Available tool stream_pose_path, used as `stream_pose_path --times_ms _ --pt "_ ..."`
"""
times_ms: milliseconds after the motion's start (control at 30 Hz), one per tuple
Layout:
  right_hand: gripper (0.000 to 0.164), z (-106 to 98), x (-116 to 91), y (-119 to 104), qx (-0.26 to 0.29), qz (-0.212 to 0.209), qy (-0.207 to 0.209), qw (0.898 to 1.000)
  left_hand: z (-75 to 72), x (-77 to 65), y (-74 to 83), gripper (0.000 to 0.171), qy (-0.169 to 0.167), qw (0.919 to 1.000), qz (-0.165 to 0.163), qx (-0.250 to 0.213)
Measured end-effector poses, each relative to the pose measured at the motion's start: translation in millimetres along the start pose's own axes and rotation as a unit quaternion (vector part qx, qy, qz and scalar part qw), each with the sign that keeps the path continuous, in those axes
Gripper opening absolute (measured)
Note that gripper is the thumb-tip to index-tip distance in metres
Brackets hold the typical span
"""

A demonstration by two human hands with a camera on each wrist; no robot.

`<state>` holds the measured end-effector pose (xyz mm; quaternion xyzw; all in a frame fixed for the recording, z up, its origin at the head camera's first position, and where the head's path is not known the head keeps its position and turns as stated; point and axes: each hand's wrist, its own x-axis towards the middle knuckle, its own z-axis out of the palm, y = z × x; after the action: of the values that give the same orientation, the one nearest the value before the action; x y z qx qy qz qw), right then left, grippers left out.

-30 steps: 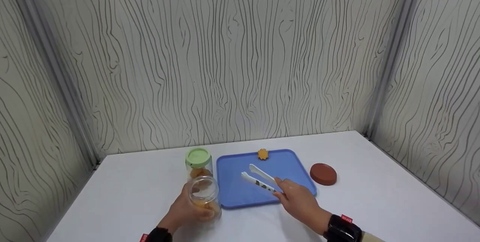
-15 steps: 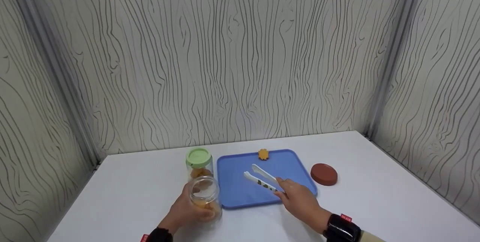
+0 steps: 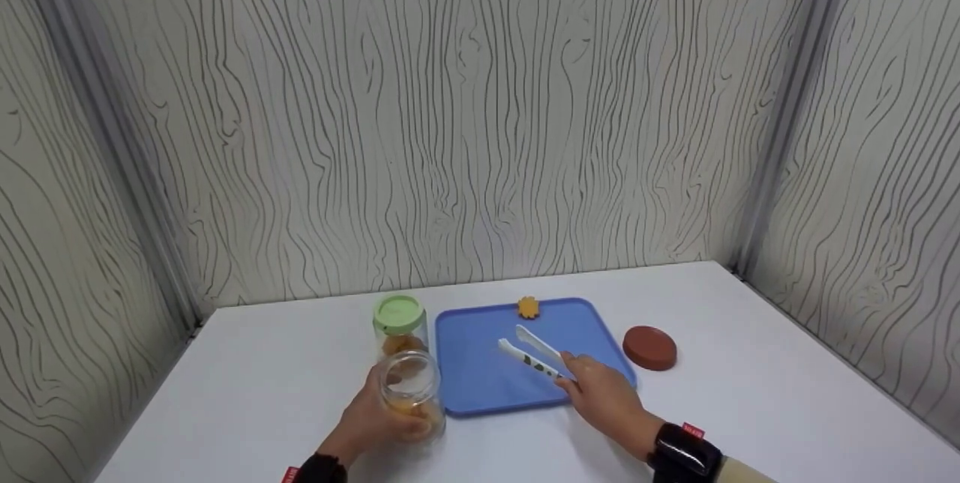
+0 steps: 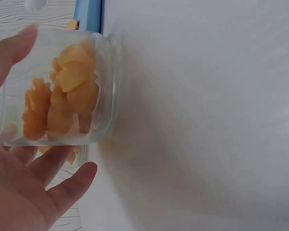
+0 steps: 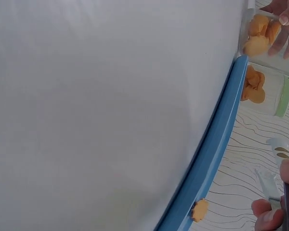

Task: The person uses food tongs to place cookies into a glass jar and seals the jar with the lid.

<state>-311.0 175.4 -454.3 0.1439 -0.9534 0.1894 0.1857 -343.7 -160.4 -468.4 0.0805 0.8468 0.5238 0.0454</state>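
My left hand point(image 3: 379, 412) grips a lidless clear jar point(image 3: 411, 378) from its left side, fingers and thumb round the wall. Several orange flower-shaped biscuits point(image 4: 62, 96) lie in the jar's lower part. In my right hand point(image 3: 604, 400) is a pair of white tongs point(image 3: 531, 355) with a dark leaf pattern, held over the blue tray point(image 3: 480, 385). The tong tips stand apart with nothing between them. One yellow-orange flower-shaped biscuit point(image 3: 528, 307) sits at the tray's far rim, beyond the tips; the right wrist view shows this biscuit point(image 5: 200, 210) too.
Behind the held jar stands a second jar point(image 3: 400, 325) with a green lid and orange biscuits inside. A reddish-brown round lid point(image 3: 649, 348) lies right of the tray on the white table point(image 3: 262, 393). Wood-grain panels point(image 3: 465, 115) enclose the back and sides.
The right hand and tongs have shifted slightly to the right above the tray. The left hand and its jar have stayed in place.
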Motion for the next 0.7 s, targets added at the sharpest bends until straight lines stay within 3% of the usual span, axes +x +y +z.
stream_pose_path --times_ms 367,700 --pt "0.041 6.5 3.9 8.7 -0.019 0.019 0.018 0.999 -0.2 -0.3 -1.8 0.106 -0.001 0.9996 0.030 0.000" --pt "0.043 7.8 8.8 12.9 -0.023 0.064 -0.011 0.998 0.2 0.8 -2.7 0.109 -0.005 0.9998 0.018 -0.004"
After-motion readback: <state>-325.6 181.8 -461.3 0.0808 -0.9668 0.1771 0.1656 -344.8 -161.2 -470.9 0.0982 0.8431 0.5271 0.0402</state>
